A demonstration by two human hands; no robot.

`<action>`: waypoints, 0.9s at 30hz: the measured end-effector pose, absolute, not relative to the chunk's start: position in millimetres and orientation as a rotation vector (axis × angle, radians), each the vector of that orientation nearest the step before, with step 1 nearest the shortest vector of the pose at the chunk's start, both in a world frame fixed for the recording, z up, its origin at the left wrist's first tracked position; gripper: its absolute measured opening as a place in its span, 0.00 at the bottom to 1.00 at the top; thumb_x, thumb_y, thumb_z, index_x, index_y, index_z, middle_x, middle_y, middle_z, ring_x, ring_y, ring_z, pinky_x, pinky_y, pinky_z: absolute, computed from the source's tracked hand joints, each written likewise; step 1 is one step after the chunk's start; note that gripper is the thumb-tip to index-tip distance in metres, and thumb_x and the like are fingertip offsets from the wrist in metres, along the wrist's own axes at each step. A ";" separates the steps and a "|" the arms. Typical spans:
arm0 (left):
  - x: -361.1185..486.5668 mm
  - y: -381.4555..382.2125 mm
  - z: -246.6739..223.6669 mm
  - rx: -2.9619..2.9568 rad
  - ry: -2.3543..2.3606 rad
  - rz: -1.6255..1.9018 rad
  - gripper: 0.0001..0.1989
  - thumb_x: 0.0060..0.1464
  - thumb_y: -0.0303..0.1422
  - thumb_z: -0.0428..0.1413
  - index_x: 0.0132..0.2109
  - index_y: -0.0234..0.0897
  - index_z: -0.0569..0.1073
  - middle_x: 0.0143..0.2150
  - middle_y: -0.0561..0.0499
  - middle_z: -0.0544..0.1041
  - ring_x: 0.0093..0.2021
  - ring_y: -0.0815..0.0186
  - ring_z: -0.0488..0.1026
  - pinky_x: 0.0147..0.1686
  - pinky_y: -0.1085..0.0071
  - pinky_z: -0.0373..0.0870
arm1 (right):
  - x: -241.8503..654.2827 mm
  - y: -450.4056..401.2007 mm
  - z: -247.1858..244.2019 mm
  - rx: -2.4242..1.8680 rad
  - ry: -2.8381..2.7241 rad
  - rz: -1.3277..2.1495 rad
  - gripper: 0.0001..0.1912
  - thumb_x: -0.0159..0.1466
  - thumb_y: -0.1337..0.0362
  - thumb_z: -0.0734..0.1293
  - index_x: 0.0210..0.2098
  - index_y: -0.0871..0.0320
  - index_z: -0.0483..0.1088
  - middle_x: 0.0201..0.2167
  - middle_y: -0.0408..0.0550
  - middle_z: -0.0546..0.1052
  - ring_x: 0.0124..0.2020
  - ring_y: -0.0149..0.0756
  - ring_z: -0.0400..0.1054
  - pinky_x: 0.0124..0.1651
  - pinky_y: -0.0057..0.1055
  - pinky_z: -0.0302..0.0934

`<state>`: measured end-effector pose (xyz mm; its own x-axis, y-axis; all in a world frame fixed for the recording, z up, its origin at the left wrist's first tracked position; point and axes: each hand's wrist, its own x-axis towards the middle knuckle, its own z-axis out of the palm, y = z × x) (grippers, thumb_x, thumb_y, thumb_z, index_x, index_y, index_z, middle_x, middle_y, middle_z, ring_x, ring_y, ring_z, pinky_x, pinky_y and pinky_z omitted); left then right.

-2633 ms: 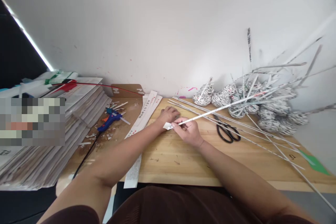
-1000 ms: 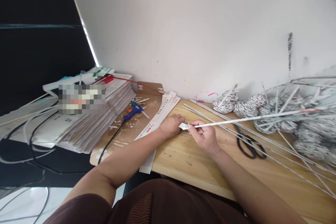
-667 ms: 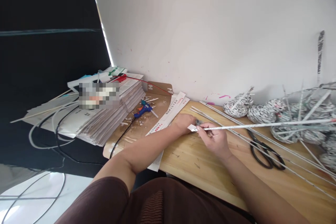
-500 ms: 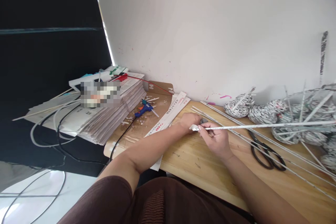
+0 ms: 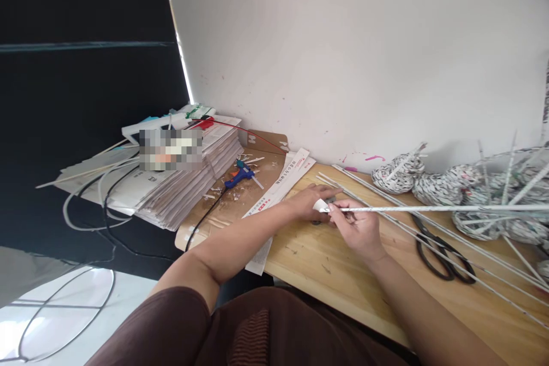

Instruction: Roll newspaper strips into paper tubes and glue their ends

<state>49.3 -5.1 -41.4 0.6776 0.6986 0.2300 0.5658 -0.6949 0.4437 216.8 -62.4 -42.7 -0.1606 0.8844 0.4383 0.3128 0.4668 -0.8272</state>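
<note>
My right hand (image 5: 360, 230) pinches a long, thin rolled-paper stick (image 5: 433, 209) near its left end. The stick reaches level to the right edge of the view, and its flared white paper tip (image 5: 320, 205) points at my left hand (image 5: 309, 202). That hand lies low over the wooden table (image 5: 309, 263), just behind the tip, with its fingers stretched out to the right. Between the hands a small grey thing shows on the table, partly covered; I cannot make out what it is. Several more paper sticks (image 5: 433, 234) lie beyond my right hand.
Black scissors (image 5: 441, 254) lie under the paper sticks. Balls of twisted paper (image 5: 397, 173) line the wall at right. At left are a blue glue gun (image 5: 240, 176) on cardboard (image 5: 268, 161), printed paper strips (image 5: 274, 189) and a tall paper stack (image 5: 193, 194) with cables.
The fingers of my left hand have straightened and spread out over the table. My right hand keeps its pinch on the paper stick. The whole view has turned slightly left.
</note>
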 end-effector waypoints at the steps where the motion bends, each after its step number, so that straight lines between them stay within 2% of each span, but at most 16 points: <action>1: 44.5 -6.8 -40.4 2.533 0.980 0.580 0.43 0.46 0.39 0.63 0.67 0.38 0.56 0.64 0.39 0.64 0.63 0.54 0.61 0.61 0.60 0.56 | 216.6 -62.8 -42.4 -1.033 -1.701 0.730 0.10 0.63 0.57 0.66 0.34 0.58 0.73 0.24 0.48 0.76 0.22 0.35 0.69 0.27 0.30 0.64; 2: 40.1 -8.3 -39.9 2.511 0.974 0.608 0.45 0.44 0.39 0.64 0.67 0.36 0.56 0.65 0.37 0.62 0.64 0.54 0.59 0.61 0.60 0.56 | 216.4 -63.1 -42.1 -1.033 -1.693 0.738 0.10 0.63 0.57 0.66 0.34 0.58 0.73 0.24 0.48 0.77 0.22 0.35 0.69 0.27 0.30 0.64; 3: 36.4 -9.3 -40.0 2.491 0.975 0.637 0.41 0.46 0.36 0.63 0.66 0.35 0.58 0.65 0.37 0.63 0.64 0.54 0.60 0.61 0.60 0.57 | 216.1 -63.3 -41.8 -1.030 -1.687 0.735 0.10 0.63 0.57 0.66 0.35 0.58 0.73 0.25 0.48 0.77 0.23 0.35 0.70 0.27 0.30 0.65; 6: 31.5 -9.7 -43.6 2.427 1.082 0.687 0.20 0.55 0.27 0.52 0.55 0.37 0.73 0.55 0.43 0.75 0.56 0.62 0.71 0.55 0.67 0.64 | 215.1 -64.0 -40.7 -1.020 -1.680 0.687 0.09 0.62 0.58 0.67 0.33 0.58 0.72 0.24 0.48 0.77 0.24 0.35 0.70 0.28 0.29 0.64; 7: 31.9 -9.1 -45.0 2.403 1.162 0.689 0.17 0.56 0.25 0.50 0.50 0.37 0.76 0.50 0.45 0.78 0.50 0.65 0.74 0.52 0.70 0.66 | 214.7 -64.2 -40.4 -1.016 -1.681 0.671 0.09 0.62 0.58 0.67 0.33 0.59 0.72 0.24 0.47 0.76 0.24 0.34 0.70 0.28 0.28 0.63; 9: 34.5 -8.1 -46.3 2.354 1.331 0.693 0.13 0.57 0.26 0.51 0.42 0.38 0.79 0.41 0.48 0.81 0.43 0.66 0.76 0.46 0.72 0.69 | 213.9 -64.7 -39.8 -1.013 -1.685 0.649 0.09 0.62 0.59 0.68 0.32 0.59 0.72 0.22 0.45 0.76 0.23 0.33 0.69 0.28 0.28 0.62; 12: 38.1 -10.2 -41.4 2.302 1.492 0.748 0.07 0.53 0.29 0.56 0.37 0.34 0.78 0.38 0.45 0.80 0.40 0.62 0.76 0.43 0.69 0.70 | 213.1 -65.2 -39.6 -1.019 -1.677 0.629 0.08 0.62 0.60 0.68 0.32 0.59 0.72 0.22 0.45 0.75 0.23 0.32 0.68 0.27 0.27 0.62; 15: 36.0 -19.8 -32.3 2.225 1.609 0.879 0.11 0.50 0.30 0.59 0.42 0.31 0.75 0.44 0.39 0.77 0.42 0.57 0.74 0.43 0.63 0.70 | 213.2 -64.9 -40.6 -1.020 -1.634 0.639 0.08 0.62 0.60 0.68 0.32 0.59 0.72 0.23 0.45 0.76 0.23 0.32 0.69 0.28 0.27 0.62; 16: 34.3 -24.7 -30.1 2.160 1.613 0.945 0.12 0.50 0.29 0.59 0.44 0.32 0.74 0.45 0.40 0.76 0.42 0.58 0.74 0.44 0.62 0.70 | 213.3 -64.4 -41.1 -1.018 -1.614 0.649 0.08 0.62 0.60 0.68 0.33 0.59 0.72 0.23 0.45 0.76 0.24 0.32 0.69 0.28 0.27 0.63; 18: 30.7 -36.9 -28.4 1.873 1.523 1.046 0.09 0.53 0.27 0.57 0.44 0.34 0.74 0.39 0.45 0.77 0.38 0.63 0.75 0.43 0.65 0.71 | 213.2 -63.2 -42.1 -1.013 -1.567 0.672 0.08 0.61 0.59 0.68 0.33 0.59 0.72 0.23 0.45 0.77 0.24 0.32 0.70 0.28 0.27 0.64; 21: 29.4 -59.5 -30.6 1.147 1.252 1.087 0.09 0.55 0.24 0.55 0.44 0.32 0.74 0.35 0.48 0.76 0.28 0.71 0.74 0.33 0.72 0.72 | 211.2 -62.0 -41.5 -1.006 -1.491 0.712 0.09 0.61 0.59 0.68 0.33 0.59 0.72 0.24 0.45 0.77 0.23 0.32 0.70 0.28 0.28 0.65; 24: 36.7 -82.0 -31.6 0.662 0.910 1.047 0.08 0.52 0.22 0.59 0.41 0.29 0.75 0.33 0.47 0.77 0.30 0.72 0.75 0.34 0.77 0.73 | 206.2 -64.3 -37.6 -1.000 -1.437 0.750 0.09 0.62 0.58 0.68 0.33 0.58 0.71 0.23 0.45 0.77 0.23 0.32 0.71 0.29 0.28 0.67; 27: 50.6 -97.6 -28.1 0.454 0.737 1.063 0.08 0.50 0.26 0.62 0.39 0.29 0.76 0.31 0.48 0.77 0.29 0.72 0.75 0.31 0.79 0.73 | 198.9 -70.4 -32.5 -0.967 -1.475 0.698 0.08 0.62 0.59 0.67 0.33 0.58 0.71 0.26 0.46 0.77 0.27 0.33 0.72 0.31 0.29 0.67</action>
